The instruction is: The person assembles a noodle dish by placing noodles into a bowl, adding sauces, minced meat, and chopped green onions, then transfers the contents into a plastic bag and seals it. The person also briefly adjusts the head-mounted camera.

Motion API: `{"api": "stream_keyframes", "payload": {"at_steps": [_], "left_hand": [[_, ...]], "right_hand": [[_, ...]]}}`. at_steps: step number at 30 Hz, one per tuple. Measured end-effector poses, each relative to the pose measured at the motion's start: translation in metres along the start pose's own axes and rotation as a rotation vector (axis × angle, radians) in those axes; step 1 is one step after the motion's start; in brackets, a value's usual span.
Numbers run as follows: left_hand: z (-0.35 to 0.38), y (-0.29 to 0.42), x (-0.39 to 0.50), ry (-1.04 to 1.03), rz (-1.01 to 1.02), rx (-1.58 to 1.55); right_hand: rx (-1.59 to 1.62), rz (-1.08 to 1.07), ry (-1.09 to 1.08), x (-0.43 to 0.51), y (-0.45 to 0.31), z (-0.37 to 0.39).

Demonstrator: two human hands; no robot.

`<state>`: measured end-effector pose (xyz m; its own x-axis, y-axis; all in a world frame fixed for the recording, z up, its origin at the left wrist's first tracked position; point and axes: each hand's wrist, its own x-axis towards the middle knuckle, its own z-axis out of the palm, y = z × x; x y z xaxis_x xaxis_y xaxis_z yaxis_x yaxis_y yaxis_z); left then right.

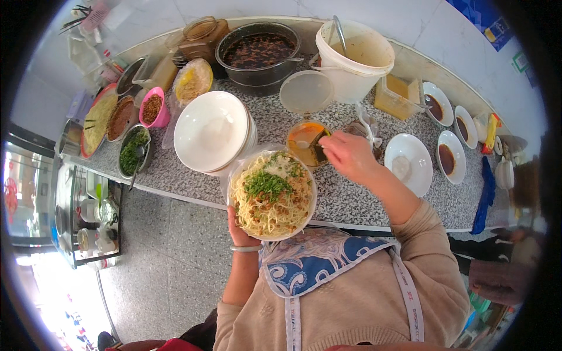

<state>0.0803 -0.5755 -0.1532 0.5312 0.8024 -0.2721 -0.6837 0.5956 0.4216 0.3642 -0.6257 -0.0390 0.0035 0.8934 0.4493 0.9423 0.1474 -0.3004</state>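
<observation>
My left hand (240,228) grips the left side of a bowl of noodles (274,215), lined with thin plastic and topped with chopped green herbs, brown beans or nuts and pale crumbs. The bowl is held at the counter's front edge. My right hand (347,153) is closed over a dark piece, perhaps a spoon or brush, at the right rim of a round container of orange-red oil (303,138); the fingers hide part of it. A translucent lid (306,91) rests behind that container. Stacked white bowls (210,131) stand left of the noodles.
Behind are a metal pot of dark sauce (259,52) and a white bucket (355,74) with a ladle. Chopped greens (134,149) and a pink cup (155,109) stand left. Rightward are a white bowl (417,151), bowls with brown sauce (447,160) and a blue cloth (484,197).
</observation>
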Motion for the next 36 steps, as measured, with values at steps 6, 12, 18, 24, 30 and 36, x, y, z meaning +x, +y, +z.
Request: {"api": "stream_keyframes", "payload": {"at_steps": [6,12,18,24,30,36], "left_hand": [[-0.009,0.003,-0.01,0.033,0.028,-0.018],[-0.012,0.002,-0.012,0.056,0.04,0.004],[-0.012,0.001,-0.011,0.043,0.031,-0.007],[-0.012,0.0,-0.012,0.059,0.028,-0.014],[-0.011,-0.001,-0.008,0.095,0.018,-0.01],[-0.004,-0.003,-0.005,0.017,0.035,0.027]], "right_hand": [[-0.184,0.041,-0.316,-0.005,0.008,0.052],[0.164,0.375,-0.17,0.0,0.016,0.071],[0.5,0.624,-0.124,-0.001,0.017,0.067],[0.886,0.823,-0.034,-0.017,0.024,0.059],[1.068,0.842,0.037,-0.03,0.024,0.036],[0.886,0.4,0.064,-0.035,0.004,-0.008]]}}
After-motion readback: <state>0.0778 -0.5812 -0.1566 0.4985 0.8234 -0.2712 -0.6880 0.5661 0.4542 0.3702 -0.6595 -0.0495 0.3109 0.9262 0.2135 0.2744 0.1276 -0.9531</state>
